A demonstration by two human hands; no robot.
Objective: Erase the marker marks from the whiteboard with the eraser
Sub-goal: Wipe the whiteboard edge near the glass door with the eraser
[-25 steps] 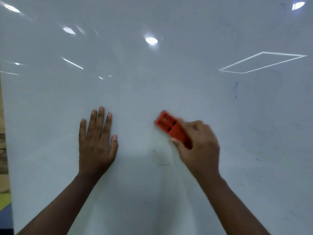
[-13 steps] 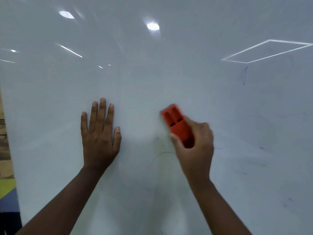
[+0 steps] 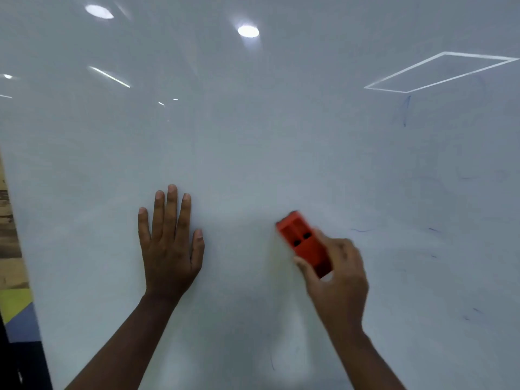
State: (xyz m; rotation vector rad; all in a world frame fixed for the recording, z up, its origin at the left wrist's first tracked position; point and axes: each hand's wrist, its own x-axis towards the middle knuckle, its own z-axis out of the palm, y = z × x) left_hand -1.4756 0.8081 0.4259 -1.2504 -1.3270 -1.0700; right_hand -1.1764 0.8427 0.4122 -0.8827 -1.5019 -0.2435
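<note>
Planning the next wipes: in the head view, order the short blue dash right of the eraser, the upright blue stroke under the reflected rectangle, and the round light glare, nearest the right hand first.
1. Short blue dash, just right.
2. Upright blue stroke, upper right.
3. Round light glare, top centre.

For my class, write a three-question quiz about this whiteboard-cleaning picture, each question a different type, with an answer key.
1. True or false: the left hand lies flat with straight fingers on the whiteboard.
2. Multiple choice: the right hand grips (A) a blue marker, (B) an orange eraser, (C) a cloth.
3. Short answer: on which side of the eraser are most of the remaining faint blue marks?

Key:
1. True.
2. B.
3. To its right; one more faint stroke shows low down, near the bottom edge.
</note>
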